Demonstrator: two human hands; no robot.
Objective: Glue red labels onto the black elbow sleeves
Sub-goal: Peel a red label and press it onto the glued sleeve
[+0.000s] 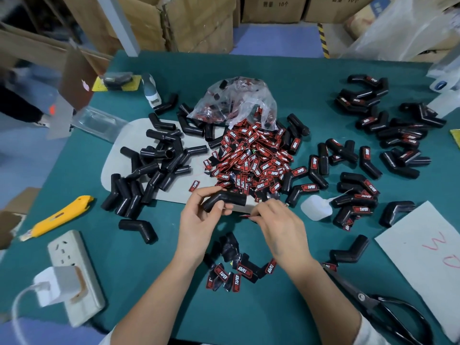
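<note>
My left grip [199,217] curled round a bare elbow sleeve [225,199], long arm pointing right toward my right grip [278,224], which pinched a red label [245,216].

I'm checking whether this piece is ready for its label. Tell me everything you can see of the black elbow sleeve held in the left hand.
The elbow sleeve is a matte black, rubbery-looking tube with one bend, its longer leg pointing right and its shorter leg slanting down to the left. No red label shows on its visible side. The left hand grips it by the bent end, thumb in front, lifting it just above the near edge of the grey mat, in front of the label pile.
</note>
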